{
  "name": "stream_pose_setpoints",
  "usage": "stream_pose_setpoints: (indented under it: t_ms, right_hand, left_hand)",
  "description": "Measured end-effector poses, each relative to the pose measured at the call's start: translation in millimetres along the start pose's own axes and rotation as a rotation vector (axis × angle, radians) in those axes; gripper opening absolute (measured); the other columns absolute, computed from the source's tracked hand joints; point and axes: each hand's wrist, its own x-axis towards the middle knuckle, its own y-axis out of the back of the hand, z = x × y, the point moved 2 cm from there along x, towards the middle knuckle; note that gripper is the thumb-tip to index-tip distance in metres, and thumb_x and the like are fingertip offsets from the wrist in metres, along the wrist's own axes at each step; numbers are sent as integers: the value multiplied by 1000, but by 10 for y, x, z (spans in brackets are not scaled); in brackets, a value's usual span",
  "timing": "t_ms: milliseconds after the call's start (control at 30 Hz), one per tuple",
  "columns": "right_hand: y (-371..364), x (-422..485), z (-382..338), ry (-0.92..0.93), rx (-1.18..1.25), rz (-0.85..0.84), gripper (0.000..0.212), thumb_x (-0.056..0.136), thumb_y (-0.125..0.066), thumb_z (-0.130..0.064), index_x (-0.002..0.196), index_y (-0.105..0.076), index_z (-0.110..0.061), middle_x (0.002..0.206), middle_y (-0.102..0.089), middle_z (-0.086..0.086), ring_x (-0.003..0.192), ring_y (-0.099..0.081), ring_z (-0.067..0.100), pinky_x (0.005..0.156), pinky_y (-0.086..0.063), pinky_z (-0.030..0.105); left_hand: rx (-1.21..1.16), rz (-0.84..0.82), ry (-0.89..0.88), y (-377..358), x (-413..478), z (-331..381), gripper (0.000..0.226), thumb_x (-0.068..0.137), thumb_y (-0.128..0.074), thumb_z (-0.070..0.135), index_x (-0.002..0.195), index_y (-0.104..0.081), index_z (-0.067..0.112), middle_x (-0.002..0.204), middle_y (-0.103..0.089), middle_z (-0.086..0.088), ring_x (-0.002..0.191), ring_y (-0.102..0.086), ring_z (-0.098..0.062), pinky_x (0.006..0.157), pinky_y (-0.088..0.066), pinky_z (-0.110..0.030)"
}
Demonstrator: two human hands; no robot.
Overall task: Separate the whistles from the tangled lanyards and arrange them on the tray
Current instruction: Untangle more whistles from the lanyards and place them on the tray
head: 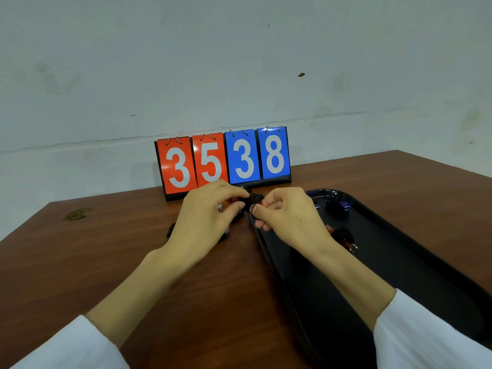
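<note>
Closest in, two white sleeves point(426, 336) frame the shot, bare forearms reaching out over the brown table point(106, 262). On the right lies the black tray point(386, 275), pulled in right beside the work, which looks deliberate: a freed piece only has a short trip to land.

And there are pieces on it already! A red whistle point(346, 239) with its dark cord sits mid-tray, and farther back a purple whistle point(344, 205), the two well apart, so the arranging looks partly done.

Now the action. The right hand point(287, 217) hovers over the tray's left rim, thumb and forefinger pinching one side of the black tangle point(249, 202), the other fingers curled underneath. The left hand point(210, 211) pinches the opposite side with its thumb and curled fingertips. The knot is raised off the table between them, I'd say so each hand can tug against the other and work a loop loose. Whether a whistle sits inside that bundle is hard to tell.

Under the left hand, a dark pile point(171, 230) of cords waits on the table, mostly hidden.

Behind it all, a flip scoreboard point(223, 161) reads 35 red, 38 blue, standing against the pale wall point(239, 62).
</note>
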Motion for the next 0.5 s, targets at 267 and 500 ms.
stream_pose_setpoints:
  t_ms: [267, 500]
  right_hand:
    - [-21, -26, -13, 55, -178, 12, 10, 85, -65, -28, 83, -61, -19, 59, -63, -10, 51, -58, -6, 63, -48, 14]
    - [-8, -3, -3, 26, -146, 3, 10, 85, -64, -27, 84, -60, -19, 60, -64, -9, 53, -58, -4, 64, -48, 15]
  left_hand:
    - [-150, -70, 151, -14, 29, 39, 16, 79, -65, 8, 81, -65, 24, 87, -59, 11, 85, -57, -5, 77, -51, -23]
    - [-33, -112, -1, 27, 35, -6, 14, 81, -68, 9, 92, -72, 17, 96, -65, 7, 89, -58, -2, 79, -47, -12]
